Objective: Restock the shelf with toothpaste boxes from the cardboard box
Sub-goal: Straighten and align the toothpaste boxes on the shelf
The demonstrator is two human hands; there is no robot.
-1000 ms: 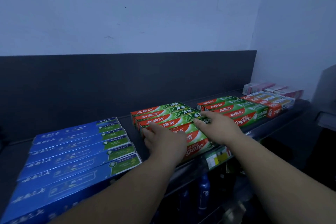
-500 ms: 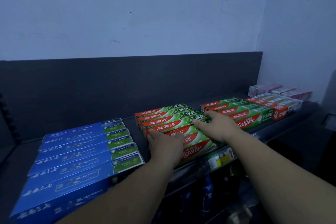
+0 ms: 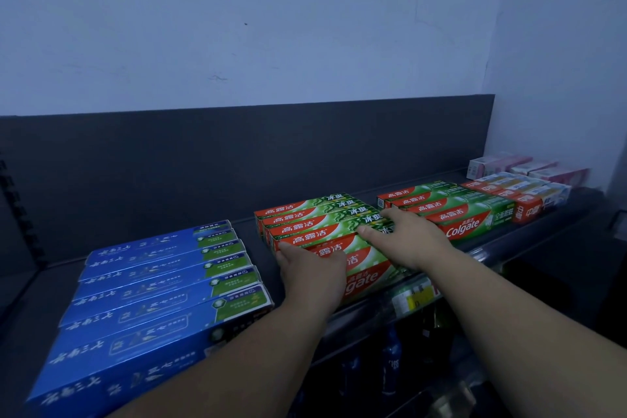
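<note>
A row of red-and-green Colgate toothpaste boxes (image 3: 315,220) lies flat on the dark shelf (image 3: 251,231) in the middle. My left hand (image 3: 310,273) rests on the left end of the front boxes, fingers stretched along their side. My right hand (image 3: 405,237) lies flat on the right end of the same boxes, fingers straight and pointing left. Both hands press on the stack and neither curls round a box. The cardboard box is out of sight.
Several blue toothpaste boxes (image 3: 159,285) lie at the left. Another green Colgate group (image 3: 454,210), orange-white boxes (image 3: 529,197) and pink boxes (image 3: 529,168) fill the right end. A dark back panel (image 3: 237,153) closes the shelf. Price tags (image 3: 412,297) sit on the front rail, bottles below.
Both hands have slid a little farther back over the red-and-green boxes. The camera has shifted slightly, so the shelf sits a bit more to the right.
</note>
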